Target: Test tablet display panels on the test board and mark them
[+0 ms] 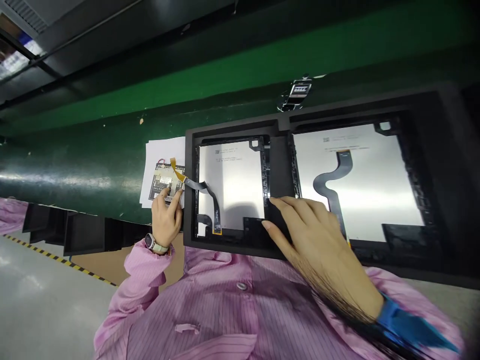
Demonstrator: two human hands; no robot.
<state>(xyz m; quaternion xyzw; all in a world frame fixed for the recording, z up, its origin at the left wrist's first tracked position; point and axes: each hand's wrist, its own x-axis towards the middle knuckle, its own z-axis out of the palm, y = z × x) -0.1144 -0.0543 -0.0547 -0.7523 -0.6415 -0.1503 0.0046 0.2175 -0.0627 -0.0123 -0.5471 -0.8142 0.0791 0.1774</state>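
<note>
My left hand (166,220) is at the small circuit board (164,179), its thumb and a finger on the board's near part. The board has dark and silver areas and red wires at its far left corner. From it a flat ribbon cable (195,184), orange then dark grey, crosses onto the left display panel (240,185). This panel lies back side up in a black foam tray (279,175). My right hand (313,225) reaches over the tray's middle, fingers stretched out, with thumb and forefinger tips at that panel's right edge. Nothing shows in its grasp.
Right of the first panel lies a second display panel (367,185) with a curved dark ribbon cable (325,182). White paper sheets (150,155) lie under the board. A shiny metal device with a number display (299,91) stands behind the tray on the green bench (93,165).
</note>
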